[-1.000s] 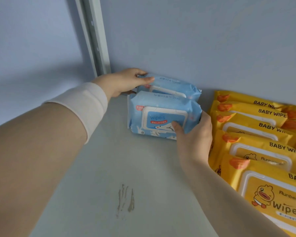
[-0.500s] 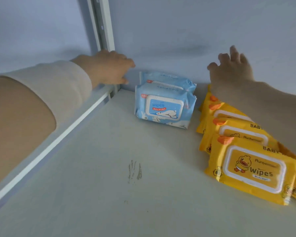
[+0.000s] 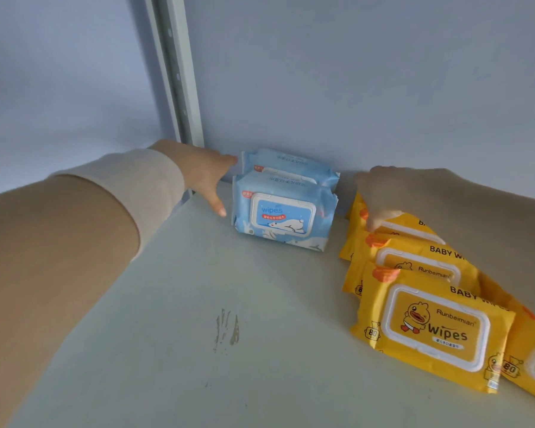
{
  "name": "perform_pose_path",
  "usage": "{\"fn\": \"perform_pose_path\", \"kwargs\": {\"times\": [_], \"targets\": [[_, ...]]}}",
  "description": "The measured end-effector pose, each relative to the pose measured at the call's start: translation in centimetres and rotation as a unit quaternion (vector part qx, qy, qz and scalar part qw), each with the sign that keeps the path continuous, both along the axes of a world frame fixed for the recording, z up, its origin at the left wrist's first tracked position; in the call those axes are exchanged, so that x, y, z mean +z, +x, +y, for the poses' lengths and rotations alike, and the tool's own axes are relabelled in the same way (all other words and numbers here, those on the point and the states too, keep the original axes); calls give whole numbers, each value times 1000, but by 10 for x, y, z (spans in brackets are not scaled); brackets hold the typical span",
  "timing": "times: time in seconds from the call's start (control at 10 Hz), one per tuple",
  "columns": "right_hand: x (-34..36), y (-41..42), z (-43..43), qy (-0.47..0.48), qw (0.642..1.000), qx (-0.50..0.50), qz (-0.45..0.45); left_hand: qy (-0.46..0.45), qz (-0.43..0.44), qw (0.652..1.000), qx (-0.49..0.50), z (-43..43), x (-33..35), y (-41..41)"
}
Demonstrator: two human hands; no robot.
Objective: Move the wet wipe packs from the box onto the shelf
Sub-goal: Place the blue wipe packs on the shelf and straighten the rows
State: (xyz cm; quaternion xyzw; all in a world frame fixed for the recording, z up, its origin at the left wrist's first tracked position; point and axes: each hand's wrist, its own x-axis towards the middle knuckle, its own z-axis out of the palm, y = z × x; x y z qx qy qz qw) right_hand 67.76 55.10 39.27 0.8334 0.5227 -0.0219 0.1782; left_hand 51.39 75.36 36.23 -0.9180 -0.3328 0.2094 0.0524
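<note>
Two blue wet wipe packs (image 3: 283, 208) lean one behind the other against the back wall of the pale shelf (image 3: 173, 319). My left hand (image 3: 206, 174) reaches along their left side with fingers spread, its fingertips at the rear pack's top corner, gripping nothing. To the right lies a row of several yellow wipe packs (image 3: 430, 322), overlapping and tilted. My right hand (image 3: 386, 196) rests on the rearmost yellow packs, fingers pointing down onto them; no grip shows. The box is out of view.
A white metal shelf upright (image 3: 179, 75) with holes stands at the back left corner. A grey-blue wall closes the back. A scuff mark (image 3: 227, 333) sits on the shelf in front. A cream sleeve (image 3: 136, 186) covers my left wrist.
Both hands let go of the blue packs a second ago. The left hand has come back beside them. The right hand rose in the air, then dropped onto the rear yellow packs.
</note>
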Motion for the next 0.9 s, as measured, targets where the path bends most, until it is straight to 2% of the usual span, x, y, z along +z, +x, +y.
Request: {"fn": "perform_pose_path", "kwargs": {"times": [0.1, 0.2, 0.3, 0.4, 0.5, 0.6, 0.7, 0.9], "targets": [[-12, -9, 7, 28, 998, -7, 61, -92, -101, 990, 21, -3, -1, 9], [-38, -18, 11, 138, 983, -22, 123, -136, -162, 976, 49, 2, 1, 20], [-64, -30, 20, 213, 954, -80, 195, -181, -176, 967, 41, 7, -6, 29], [-79, -30, 24, 262, 950, -85, 147, -191, -240, 951, 29, 13, -19, 35], [-84, -24, 28, 271, 958, -70, 55, -176, -293, 939, 20, 19, -27, 37], [-84, -20, 30, 271, 961, -56, 11, -178, -299, 937, 2, 17, -28, 40], [-85, -20, 27, 279, 958, -51, 28, -190, -287, 939, -22, 12, -26, 40], [-88, -22, 20, 266, 960, -78, 47, -101, -239, 960, -102, 6, -12, 48]]}}
